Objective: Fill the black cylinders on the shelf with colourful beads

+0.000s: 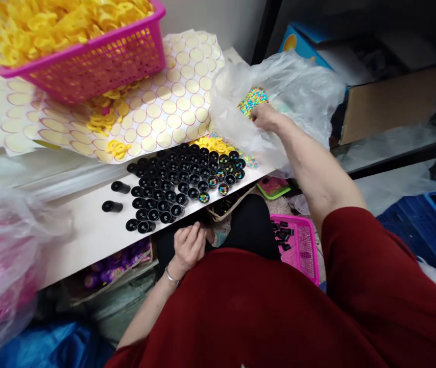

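Here we see our right hand [267, 117] reaching into a crumpled, translucent white plastic bag [302, 76], its fingertips down among the small round pellets in yellow, blue, green and pink [250, 102]. Those fingertips are hidden, so we cannot tell how wide the grip is or whether it holds any pellets. Our left hand [190, 244] sits in front of the body, near the table edge, its fingers curled narrowly inward; we cannot tell if anything is inside them. A silver-coloured bangle [171, 277] circles that wrist.

Between the bag and the left hand, a dense group of short, open-topped black tubes [182, 187] stands on the pale table [78, 237]. Several toward the right end and front edge contain coloured pellets. Two more black tubes lie apart, left of the group.

Behind the group, next to the bag, we find a heap of glossy yellow plastic pieces [215, 145]. Farther back, a pink perforated plastic basket [126, 59], piled with yellow looped plastic parts [68, 20], rests on white sheets printed with pale yellow circles [182, 105].
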The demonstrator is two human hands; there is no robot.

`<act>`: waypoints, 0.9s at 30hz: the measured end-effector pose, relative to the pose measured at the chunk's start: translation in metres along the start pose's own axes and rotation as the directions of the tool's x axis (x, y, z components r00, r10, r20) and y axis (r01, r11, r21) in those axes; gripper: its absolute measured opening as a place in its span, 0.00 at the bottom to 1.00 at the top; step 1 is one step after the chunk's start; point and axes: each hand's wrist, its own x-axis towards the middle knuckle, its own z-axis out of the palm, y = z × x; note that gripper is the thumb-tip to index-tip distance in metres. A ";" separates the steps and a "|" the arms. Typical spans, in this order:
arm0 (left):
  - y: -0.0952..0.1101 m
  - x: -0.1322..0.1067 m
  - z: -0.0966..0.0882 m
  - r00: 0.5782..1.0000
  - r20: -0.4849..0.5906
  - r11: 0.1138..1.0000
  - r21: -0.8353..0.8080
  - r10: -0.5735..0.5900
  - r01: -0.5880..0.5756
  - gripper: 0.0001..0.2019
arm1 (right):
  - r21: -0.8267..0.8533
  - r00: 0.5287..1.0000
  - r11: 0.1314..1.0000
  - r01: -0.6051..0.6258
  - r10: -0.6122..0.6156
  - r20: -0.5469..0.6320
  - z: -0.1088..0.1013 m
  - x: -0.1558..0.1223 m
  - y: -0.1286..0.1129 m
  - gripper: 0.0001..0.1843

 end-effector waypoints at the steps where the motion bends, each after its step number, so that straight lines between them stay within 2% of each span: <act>1: -0.001 0.001 -0.004 0.998 -0.027 0.999 0.014 -0.050 0.051 0.20 | 0.025 1.000 0.999 -0.020 0.020 -0.006 -0.004 -0.004 0.003 0.16; 3: -0.005 0.006 -0.009 0.990 -0.071 0.992 0.038 -0.120 0.123 0.22 | 0.089 0.996 0.993 -0.073 0.078 -0.045 -0.013 -0.013 0.006 0.14; 5: -0.010 0.010 -0.012 0.985 -0.104 0.988 0.058 -0.139 0.145 0.23 | 0.292 0.979 0.952 -0.089 0.137 -0.149 -0.022 -0.026 0.003 0.15; 8: -0.014 0.008 -0.011 0.986 -0.117 0.990 0.062 -0.119 0.126 0.23 | 0.646 0.938 0.763 -0.021 0.238 -0.250 -0.035 -0.052 -0.015 0.19; 9: -0.014 0.004 -0.009 0.988 -0.106 0.992 0.050 -0.110 0.116 0.23 | 0.716 0.934 0.698 0.003 0.254 -0.251 -0.039 -0.062 -0.025 0.19; 10: -0.014 -0.001 -0.005 0.990 -0.092 0.993 0.033 -0.106 0.110 0.23 | 0.724 0.935 0.689 0.023 0.240 -0.259 -0.041 -0.073 -0.036 0.19; 11: -0.013 -0.006 0.000 0.992 -0.072 0.994 0.005 -0.105 0.105 0.23 | 0.720 0.939 0.692 0.045 0.217 -0.267 -0.043 -0.085 -0.047 0.19; 14: -0.012 -0.021 0.017 0.993 0.026 0.988 -0.097 -0.115 0.117 0.17 | 0.778 0.971 0.620 0.099 0.110 -0.211 -0.039 -0.119 -0.081 0.16; 16: -0.014 -0.025 0.026 0.979 0.149 0.979 -0.128 -0.138 0.158 0.12 | 0.798 0.988 0.597 0.084 0.054 -0.145 -0.032 -0.140 -0.101 0.14; 17: -0.015 -0.025 0.029 0.958 0.240 0.972 -0.132 -0.158 0.193 0.10 | 0.802 0.994 0.595 0.061 0.034 -0.101 -0.028 -0.148 -0.109 0.13; 18: -0.018 -0.023 0.031 0.918 0.352 0.962 -0.130 -0.182 0.241 0.10 | 0.801 0.998 0.597 0.033 0.018 -0.055 -0.024 -0.155 -0.116 0.13; 19: -0.020 -0.020 0.033 0.853 0.479 0.946 -0.123 -0.207 0.299 0.11 | 0.798 1.000 0.603 0.007 0.005 -0.012 -0.019 -0.160 -0.122 0.12; 20: -0.024 -0.017 0.034 0.755 0.614 0.925 -0.103 -0.231 0.367 0.12 | 0.790 1.000 0.613 -0.013 -0.009 0.023 -0.014 -0.163 -0.127 0.12; 22: -0.030 -0.008 0.036 0.513 0.817 0.874 -0.022 -0.264 0.486 0.14 | 0.757 0.997 0.653 -0.014 -0.046 0.058 -0.003 -0.164 -0.133 0.10; 23: -0.032 -0.004 0.038 0.412 0.868 0.853 0.023 -0.276 0.522 0.13 | 0.725 0.996 0.688 0.010 -0.074 0.056 0.002 -0.162 -0.135 0.08; 24: -0.034 0.000 0.040 0.342 0.894 0.837 0.062 -0.288 0.543 0.12 | 0.678 0.993 0.734 0.050 -0.109 0.044 0.007 -0.160 -0.136 0.06; 25: -0.036 0.003 0.042 0.305 0.905 0.829 0.086 -0.297 0.553 0.12 | 0.608 0.988 0.787 0.102 -0.151 0.030 0.012 -0.156 -0.137 0.05; 27: -0.036 0.006 0.046 0.289 0.906 0.823 0.101 -0.308 0.559 0.11 | 0.410 0.971 0.887 0.214 -0.240 0.011 0.017 -0.149 -0.138 0.03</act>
